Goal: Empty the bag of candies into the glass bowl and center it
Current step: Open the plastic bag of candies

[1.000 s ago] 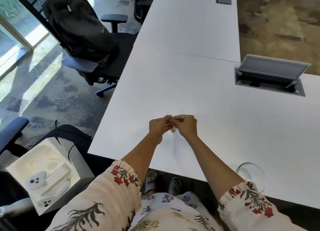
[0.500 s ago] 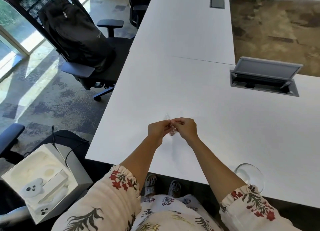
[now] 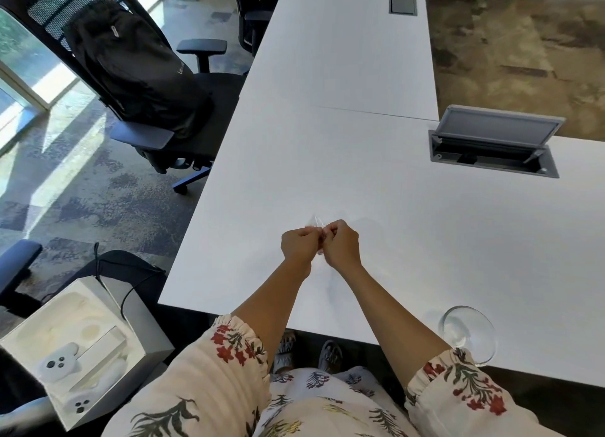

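Note:
My left hand (image 3: 299, 245) and my right hand (image 3: 340, 244) are pressed together above the white table (image 3: 376, 207), both pinching a small clear bag of candies (image 3: 318, 223). Only the bag's crumpled transparent top shows above my fingers; its contents are mostly hidden between the hands. The empty glass bowl (image 3: 468, 333) stands at the near table edge, to the right of my right forearm and partly behind my floral sleeve.
An open grey cable box (image 3: 494, 148) is set into the table at far right. A black office chair with a backpack (image 3: 137, 73) stands left of the table. A white box with controllers (image 3: 75, 348) sits on a chair at lower left.
My hands stay together on the bag. A bit more of the bag's clear top now sticks out above my fingers. The camera has shifted slightly.

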Action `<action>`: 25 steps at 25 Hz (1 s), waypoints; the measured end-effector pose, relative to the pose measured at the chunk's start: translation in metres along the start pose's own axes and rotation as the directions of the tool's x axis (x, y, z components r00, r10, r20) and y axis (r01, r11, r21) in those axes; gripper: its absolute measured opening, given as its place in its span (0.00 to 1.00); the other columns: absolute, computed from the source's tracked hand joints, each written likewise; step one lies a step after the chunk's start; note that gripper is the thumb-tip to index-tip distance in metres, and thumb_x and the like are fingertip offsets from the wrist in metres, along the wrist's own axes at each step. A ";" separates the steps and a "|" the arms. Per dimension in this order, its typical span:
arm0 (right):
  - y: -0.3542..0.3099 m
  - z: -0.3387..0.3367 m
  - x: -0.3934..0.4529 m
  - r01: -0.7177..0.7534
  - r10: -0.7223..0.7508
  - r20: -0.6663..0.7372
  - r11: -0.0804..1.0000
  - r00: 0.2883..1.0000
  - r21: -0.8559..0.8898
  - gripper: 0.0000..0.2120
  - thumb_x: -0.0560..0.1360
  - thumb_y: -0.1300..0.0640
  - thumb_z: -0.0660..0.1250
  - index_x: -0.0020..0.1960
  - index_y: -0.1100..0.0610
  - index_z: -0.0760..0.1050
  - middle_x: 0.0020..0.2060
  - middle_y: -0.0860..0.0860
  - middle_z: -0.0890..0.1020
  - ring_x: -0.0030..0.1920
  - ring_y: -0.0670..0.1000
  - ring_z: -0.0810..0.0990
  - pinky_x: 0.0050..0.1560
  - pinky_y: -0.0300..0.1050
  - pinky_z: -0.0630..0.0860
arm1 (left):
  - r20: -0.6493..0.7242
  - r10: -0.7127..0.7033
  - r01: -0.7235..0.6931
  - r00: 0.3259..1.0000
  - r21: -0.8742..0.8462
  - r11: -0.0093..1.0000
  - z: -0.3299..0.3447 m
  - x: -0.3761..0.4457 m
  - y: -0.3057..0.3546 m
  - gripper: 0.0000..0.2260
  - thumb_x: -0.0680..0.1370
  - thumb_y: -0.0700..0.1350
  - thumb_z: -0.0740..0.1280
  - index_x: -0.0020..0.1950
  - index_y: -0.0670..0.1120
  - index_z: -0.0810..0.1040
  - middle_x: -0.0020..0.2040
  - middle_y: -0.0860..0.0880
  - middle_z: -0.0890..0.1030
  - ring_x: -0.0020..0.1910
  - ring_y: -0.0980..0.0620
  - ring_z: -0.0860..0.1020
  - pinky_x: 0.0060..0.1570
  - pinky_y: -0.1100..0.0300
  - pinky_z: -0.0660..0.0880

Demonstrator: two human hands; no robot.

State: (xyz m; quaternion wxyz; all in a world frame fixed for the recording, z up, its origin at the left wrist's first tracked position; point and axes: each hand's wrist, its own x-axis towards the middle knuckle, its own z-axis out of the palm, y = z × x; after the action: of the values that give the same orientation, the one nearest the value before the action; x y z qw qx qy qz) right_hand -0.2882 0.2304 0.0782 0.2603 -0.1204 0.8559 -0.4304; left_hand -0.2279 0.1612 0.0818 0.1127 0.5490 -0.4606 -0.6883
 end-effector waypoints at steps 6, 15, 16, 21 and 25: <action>-0.005 0.001 0.001 -0.052 0.055 -0.081 0.998 0.995 0.040 0.07 0.80 0.61 0.61 0.52 0.64 0.77 0.44 0.54 0.80 0.44 0.53 0.79 0.43 0.44 0.72 | -0.045 0.007 -0.007 0.999 0.000 1.000 0.008 -0.009 0.004 0.07 0.74 0.33 0.69 0.40 0.40 0.85 0.40 0.44 0.85 0.42 0.49 0.83 0.42 0.61 0.79; -0.008 0.000 0.000 -0.108 0.126 -0.171 0.988 0.977 0.114 0.04 0.78 0.63 0.63 0.48 0.61 0.76 0.44 0.54 0.82 0.42 0.53 0.79 0.36 0.39 0.71 | -0.094 0.021 -0.022 0.995 -0.006 1.000 0.013 -0.012 0.001 0.15 0.75 0.33 0.68 0.28 0.44 0.77 0.30 0.48 0.77 0.35 0.49 0.77 0.39 0.60 0.76; -0.008 -0.002 0.001 -0.115 0.137 -0.175 0.985 0.975 0.130 0.03 0.78 0.63 0.63 0.47 0.60 0.76 0.45 0.54 0.82 0.43 0.54 0.80 0.39 0.41 0.74 | -0.099 0.014 -0.015 0.995 -0.009 1.000 0.013 -0.013 0.000 0.16 0.75 0.33 0.68 0.28 0.43 0.75 0.29 0.48 0.76 0.35 0.48 0.76 0.39 0.60 0.76; -0.004 -0.005 0.008 -0.072 0.086 -0.151 0.993 0.985 0.097 0.06 0.79 0.62 0.63 0.49 0.62 0.78 0.47 0.56 0.84 0.47 0.56 0.82 0.49 0.51 0.80 | -0.090 0.011 -0.015 0.996 -0.038 0.999 0.014 -0.021 0.008 0.09 0.74 0.32 0.67 0.36 0.39 0.83 0.37 0.42 0.84 0.38 0.46 0.85 0.47 0.55 0.84; 0.004 -0.009 0.007 -0.011 0.022 -0.118 0.995 0.993 0.095 0.05 0.78 0.61 0.67 0.51 0.63 0.79 0.44 0.54 0.84 0.47 0.55 0.84 0.44 0.43 0.78 | -0.072 0.066 -0.063 0.995 0.045 0.997 0.009 -0.026 0.019 0.09 0.70 0.31 0.67 0.32 0.39 0.83 0.33 0.39 0.84 0.33 0.44 0.84 0.32 0.61 0.81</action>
State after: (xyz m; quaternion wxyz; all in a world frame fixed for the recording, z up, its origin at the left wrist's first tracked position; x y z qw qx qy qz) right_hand -0.2989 0.2355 0.0772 0.2180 -0.0751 0.8494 -0.4746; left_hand -0.2321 0.1728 0.1127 0.1399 0.5610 -0.4881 -0.6538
